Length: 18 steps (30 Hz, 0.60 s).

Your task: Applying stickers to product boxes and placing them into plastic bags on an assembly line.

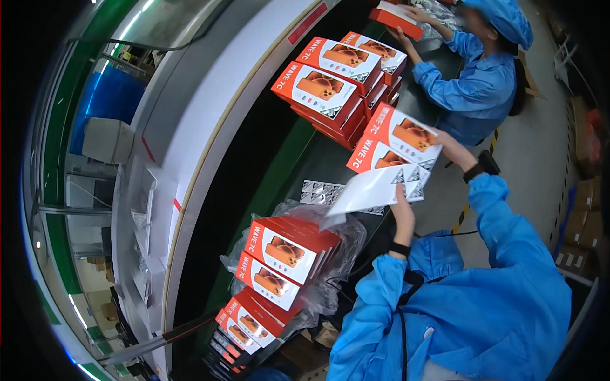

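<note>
Left grip: my left hand (pixel 403 213), centre right of the frame, pinches the lower edge of a thin white glossy sheet (pixel 372 190), which tilts up and leftward.
Right grip: my right hand (pixel 450 145), just above and right of centre, is clenched on the far edge of a flat orange-and-white cardboard box (pixel 395 147); its fingers are partly hidden, so I judge the hold only from the box hanging there.
Where the box is: lifted above the dark green table (pixel 289 166), touching the sheet's upper edge.
Risk, slip: I think the one-edge hold could let the box tip and drop onto the strip of small grey patterned labels (pixel 324 192) lying under it.
Risk, sheet: a pinch this light may crease or lose the sheet.
Risk, neighbours: the stack of matching orange boxes (pixel 330 82) stands near, upper centre; a wide swing could knock it.
Risk, bagged pile: the orange boxes in clear plastic wrap (pixel 289 251), lower centre, lean and could slide.
</note>
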{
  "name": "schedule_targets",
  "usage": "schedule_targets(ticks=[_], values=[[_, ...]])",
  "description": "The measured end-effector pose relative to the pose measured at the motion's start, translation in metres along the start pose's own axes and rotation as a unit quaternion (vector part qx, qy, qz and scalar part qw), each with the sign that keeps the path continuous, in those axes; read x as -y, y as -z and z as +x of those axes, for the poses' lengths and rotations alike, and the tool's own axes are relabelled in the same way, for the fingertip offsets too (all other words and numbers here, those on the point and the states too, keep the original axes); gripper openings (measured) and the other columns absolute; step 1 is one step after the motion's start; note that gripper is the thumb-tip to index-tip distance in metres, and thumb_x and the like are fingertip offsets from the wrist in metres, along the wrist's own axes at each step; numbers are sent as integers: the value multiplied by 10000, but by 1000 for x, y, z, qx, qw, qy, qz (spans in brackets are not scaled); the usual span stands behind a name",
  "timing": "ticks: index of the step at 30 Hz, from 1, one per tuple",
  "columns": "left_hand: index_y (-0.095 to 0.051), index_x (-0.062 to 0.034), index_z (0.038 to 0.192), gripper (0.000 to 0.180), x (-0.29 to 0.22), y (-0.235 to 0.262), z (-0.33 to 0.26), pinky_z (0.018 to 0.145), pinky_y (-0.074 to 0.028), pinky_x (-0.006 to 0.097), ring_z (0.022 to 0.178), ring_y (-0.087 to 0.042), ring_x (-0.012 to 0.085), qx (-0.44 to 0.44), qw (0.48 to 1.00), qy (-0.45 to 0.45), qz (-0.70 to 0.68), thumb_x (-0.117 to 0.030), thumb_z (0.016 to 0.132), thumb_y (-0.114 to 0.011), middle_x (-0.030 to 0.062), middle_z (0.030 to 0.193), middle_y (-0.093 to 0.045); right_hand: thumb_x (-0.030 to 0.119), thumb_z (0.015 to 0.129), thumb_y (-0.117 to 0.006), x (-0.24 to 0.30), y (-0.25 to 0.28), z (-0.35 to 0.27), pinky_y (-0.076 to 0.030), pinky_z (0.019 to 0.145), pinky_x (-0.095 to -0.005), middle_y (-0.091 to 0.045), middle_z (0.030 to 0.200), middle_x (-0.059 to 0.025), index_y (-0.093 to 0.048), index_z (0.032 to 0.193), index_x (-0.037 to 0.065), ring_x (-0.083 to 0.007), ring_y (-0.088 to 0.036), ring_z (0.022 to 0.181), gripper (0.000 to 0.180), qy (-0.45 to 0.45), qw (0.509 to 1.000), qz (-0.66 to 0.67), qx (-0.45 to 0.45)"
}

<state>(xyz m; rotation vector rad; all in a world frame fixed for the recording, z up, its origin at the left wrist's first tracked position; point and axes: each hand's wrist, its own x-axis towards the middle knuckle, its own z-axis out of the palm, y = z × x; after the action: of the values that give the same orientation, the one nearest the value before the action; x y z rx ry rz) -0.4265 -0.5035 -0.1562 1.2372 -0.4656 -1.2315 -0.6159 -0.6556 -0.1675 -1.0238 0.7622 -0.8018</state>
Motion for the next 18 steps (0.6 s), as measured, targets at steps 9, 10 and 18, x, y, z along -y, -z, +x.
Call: schedule_targets(ticks=[9, 10, 18], values=[[-551, 90, 1078, 264, -75, 41, -15, 821, -460, 331, 918, -595, 224, 34, 978, -130, 161, -64, 866, -590, 142, 1001, -627, 152, 789, -637, 63, -63, -20, -377, 969, -327, -531, 1186, -148, -537, 1169, -15, -244, -504, 1115, 427, 187, 843, -496, -92], [-565, 80, 1061, 276, -107, 44, -33, 802, -475, 336, 910, -617, 228, 44, 976, -114, 178, -85, 846, -622, 137, 991, -638, 164, 805, -620, 77, -89, -28, -387, 953, -336, -545, 1151, -141, -550, 1115, -7, -245, -511, 1090, 361, 184, 883, -431, -39], [-440, 63, 1173, 485, -196, 77, -147, 801, -492, 288, 949, -609, 161, -129, 958, -195, 164, -40, 785, -713, 150, 1037, -617, 138, 844, -632, 109, -255, -71, -446, 659, -284, -576, 827, -88, -577, 878, -18, -164, -562, 747, 169, 61, 905, -251, 337]])
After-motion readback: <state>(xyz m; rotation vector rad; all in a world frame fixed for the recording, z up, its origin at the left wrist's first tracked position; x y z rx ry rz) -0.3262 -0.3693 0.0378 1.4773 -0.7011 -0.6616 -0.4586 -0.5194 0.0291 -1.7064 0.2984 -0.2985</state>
